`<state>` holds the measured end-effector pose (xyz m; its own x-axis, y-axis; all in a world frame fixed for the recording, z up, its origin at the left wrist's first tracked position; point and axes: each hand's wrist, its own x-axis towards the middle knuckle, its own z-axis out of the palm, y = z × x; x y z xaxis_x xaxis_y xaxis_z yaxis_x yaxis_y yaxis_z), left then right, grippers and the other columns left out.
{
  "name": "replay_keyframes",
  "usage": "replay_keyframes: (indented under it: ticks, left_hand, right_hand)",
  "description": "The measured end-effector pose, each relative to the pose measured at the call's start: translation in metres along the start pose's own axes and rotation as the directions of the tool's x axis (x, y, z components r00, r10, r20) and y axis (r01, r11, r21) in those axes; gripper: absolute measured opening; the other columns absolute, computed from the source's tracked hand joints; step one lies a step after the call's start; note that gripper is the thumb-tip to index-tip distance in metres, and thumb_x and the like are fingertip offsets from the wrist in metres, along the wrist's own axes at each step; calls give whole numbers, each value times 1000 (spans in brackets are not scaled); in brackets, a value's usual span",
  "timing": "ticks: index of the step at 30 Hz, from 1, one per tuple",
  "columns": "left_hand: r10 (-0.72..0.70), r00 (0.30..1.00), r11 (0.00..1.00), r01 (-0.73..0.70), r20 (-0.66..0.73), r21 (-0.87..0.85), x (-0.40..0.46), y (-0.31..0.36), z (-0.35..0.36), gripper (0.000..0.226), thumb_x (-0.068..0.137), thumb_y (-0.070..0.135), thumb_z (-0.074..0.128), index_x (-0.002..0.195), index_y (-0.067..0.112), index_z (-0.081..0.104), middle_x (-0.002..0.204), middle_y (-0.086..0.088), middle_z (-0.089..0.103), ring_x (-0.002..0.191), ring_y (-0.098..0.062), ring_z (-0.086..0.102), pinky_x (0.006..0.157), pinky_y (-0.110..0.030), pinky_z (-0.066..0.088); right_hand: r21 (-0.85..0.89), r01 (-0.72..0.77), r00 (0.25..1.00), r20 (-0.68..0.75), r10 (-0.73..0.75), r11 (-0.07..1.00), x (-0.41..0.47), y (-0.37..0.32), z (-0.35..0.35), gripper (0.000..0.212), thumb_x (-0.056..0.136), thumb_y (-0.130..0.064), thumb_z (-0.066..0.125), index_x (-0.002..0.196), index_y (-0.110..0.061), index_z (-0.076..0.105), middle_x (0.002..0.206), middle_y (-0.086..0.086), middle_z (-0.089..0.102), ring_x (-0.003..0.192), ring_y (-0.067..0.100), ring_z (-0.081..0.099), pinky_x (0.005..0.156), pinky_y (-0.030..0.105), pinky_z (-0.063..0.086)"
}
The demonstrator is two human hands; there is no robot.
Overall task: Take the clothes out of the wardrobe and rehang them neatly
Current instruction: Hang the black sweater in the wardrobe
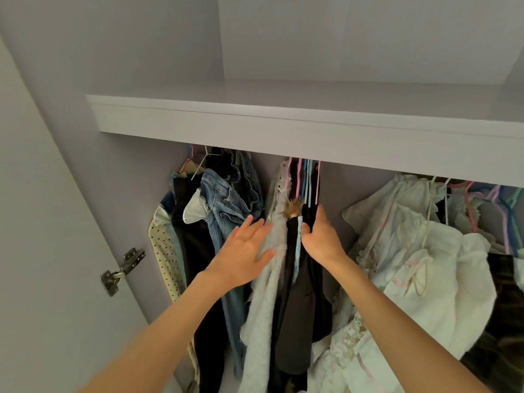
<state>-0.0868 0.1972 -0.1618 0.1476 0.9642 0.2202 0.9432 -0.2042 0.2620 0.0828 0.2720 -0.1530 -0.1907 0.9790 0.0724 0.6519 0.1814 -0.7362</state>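
Inside a wardrobe, under its shelf (283,120), the left hand (243,248) presses flat, fingers straight, on a soft pale garment (263,293) while the right hand (320,236) grips a black garment (300,307) – light, limp cloth, probably best lifted by its hangers (304,180).

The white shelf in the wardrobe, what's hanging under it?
Under the white shelf hang jeans, a pale fuzzy garment under the left hand, black clothes gripped by the right hand, and white garments. The shelf hides the rail.
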Motion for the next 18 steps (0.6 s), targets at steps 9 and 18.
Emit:
replay_keyframes:
  ticks: [9, 18]
  left_hand:
    - [-191, 977, 975, 200, -98, 94, -111, -37, 37, 80, 76, 61, -3, 148, 28, 14, 156, 1, 5, 135, -13, -21, 109, -31, -14]
    - [-595, 780, 792, 610, -196, 24, -316, -69, 46, 49, 92, 43, 32, 135, 21, 40, 139, -9, 47, 133, -31, 37, 104, -46, 26]
  right_hand:
    - [-534, 429, 875, 48, -481, 728, -69, -9, 63, 54, 85, -35, 45, 128, -4, 54, 136, 24, 47, 126, 40, 44, 99, 48, 33]
    - [-333, 731, 660, 570, -490, 596, -179, -52, 188, 82, 92, -58, -6, 141, -10, 37, 145, 16, 37, 133, 31, 38, 106, 43, 27]
